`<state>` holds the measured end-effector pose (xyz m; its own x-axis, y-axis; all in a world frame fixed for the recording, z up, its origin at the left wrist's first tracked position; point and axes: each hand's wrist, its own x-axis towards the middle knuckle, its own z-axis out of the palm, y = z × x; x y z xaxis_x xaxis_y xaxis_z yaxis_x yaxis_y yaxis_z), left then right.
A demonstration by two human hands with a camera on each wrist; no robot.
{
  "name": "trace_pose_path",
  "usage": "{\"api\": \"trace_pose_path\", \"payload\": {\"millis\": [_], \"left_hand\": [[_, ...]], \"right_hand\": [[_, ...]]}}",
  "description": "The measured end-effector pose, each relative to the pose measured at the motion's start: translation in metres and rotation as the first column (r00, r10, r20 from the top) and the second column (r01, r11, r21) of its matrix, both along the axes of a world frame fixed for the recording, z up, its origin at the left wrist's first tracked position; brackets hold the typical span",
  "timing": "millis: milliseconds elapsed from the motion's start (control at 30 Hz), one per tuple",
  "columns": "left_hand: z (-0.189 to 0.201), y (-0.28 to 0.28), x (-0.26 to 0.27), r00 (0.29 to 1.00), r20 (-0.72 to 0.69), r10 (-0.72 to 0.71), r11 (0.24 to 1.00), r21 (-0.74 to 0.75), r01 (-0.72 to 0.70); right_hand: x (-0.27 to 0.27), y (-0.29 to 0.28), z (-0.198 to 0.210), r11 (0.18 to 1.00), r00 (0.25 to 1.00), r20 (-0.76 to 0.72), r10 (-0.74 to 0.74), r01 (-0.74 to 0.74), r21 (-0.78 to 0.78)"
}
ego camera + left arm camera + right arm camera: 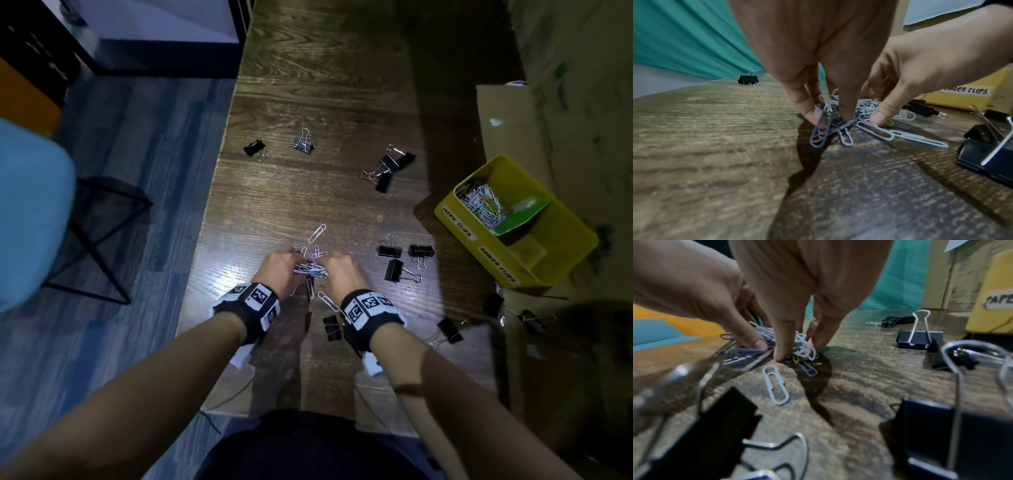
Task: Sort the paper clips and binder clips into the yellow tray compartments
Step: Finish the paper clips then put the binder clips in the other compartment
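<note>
Paper clips (311, 269) sit in a heap on the table (318, 102), so we curl both hands, left hand (275, 269) and right hand (339, 274), around them, fingers (846, 113) clamped on the heap. We scoop many at once for the yellow tray (561, 270).

Both hands' fingertips (781, 356) press into the paper clip pile (801, 345) — binder clips (918, 337) around

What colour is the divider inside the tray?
Green. The divider stands in the yellow tray, beside the paper clips; the head view shows it best.
</note>
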<state>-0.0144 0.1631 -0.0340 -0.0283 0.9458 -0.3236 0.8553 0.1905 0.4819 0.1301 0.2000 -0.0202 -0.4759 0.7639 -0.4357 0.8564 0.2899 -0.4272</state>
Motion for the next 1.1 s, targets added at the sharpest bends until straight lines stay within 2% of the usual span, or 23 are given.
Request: {"api": "trace_pose_path", "payload": {"millis": [167,267,333,433,567,700,833,1033,1100], "left_hand": [[0.008,0.008,-0.015,0.998,0.025,0.060,0.998,-0.027,-0.060],[0.013,0.012,-0.020,0.973,0.181,0.143,0.988,-0.088,-0.129],[0.012,0.015,-0.026,0.914,0.319,0.252,0.963,-0.174,-0.205],[0.008,0.017,-0.034,0.772,0.474,0.423,0.903,-0.292,-0.315],[0.015,0.020,-0.035,0.631,0.590,0.503,0.864,-0.327,-0.383],[0.034,0.034,-0.028,0.519,0.670,0.530,0.841,-0.341,-0.420],[0.063,0.064,-0.006,0.427,0.731,0.532,0.835,-0.371,-0.405],[0.113,0.135,0.080,0.297,0.842,0.451,0.883,-0.372,-0.285],[0.126,0.164,0.117,0.261,0.867,0.424,0.898,-0.365,-0.246]], "right_hand": [[0.006,0.007,0.005,0.966,0.974,-0.064,-0.218,0.206,-0.157],[0.011,0.011,0.010,0.940,0.952,-0.123,-0.280,0.246,-0.236],[0.017,0.014,0.014,0.914,0.921,-0.176,-0.347,0.291,-0.281],[0.029,0.018,0.023,0.897,0.881,-0.241,-0.407,0.336,-0.286],[0.046,0.024,0.028,0.859,0.793,-0.345,-0.502,0.408,-0.310],[0.068,0.029,0.037,0.793,0.653,-0.450,-0.609,0.473,-0.384],[0.100,0.035,0.060,0.702,0.422,-0.572,-0.704,0.535,-0.470],[0.159,0.052,0.109,0.593,0.084,-0.704,-0.705,0.614,-0.521],[0.179,0.062,0.119,0.578,0.018,-0.738,-0.674,0.634,-0.513]]}}
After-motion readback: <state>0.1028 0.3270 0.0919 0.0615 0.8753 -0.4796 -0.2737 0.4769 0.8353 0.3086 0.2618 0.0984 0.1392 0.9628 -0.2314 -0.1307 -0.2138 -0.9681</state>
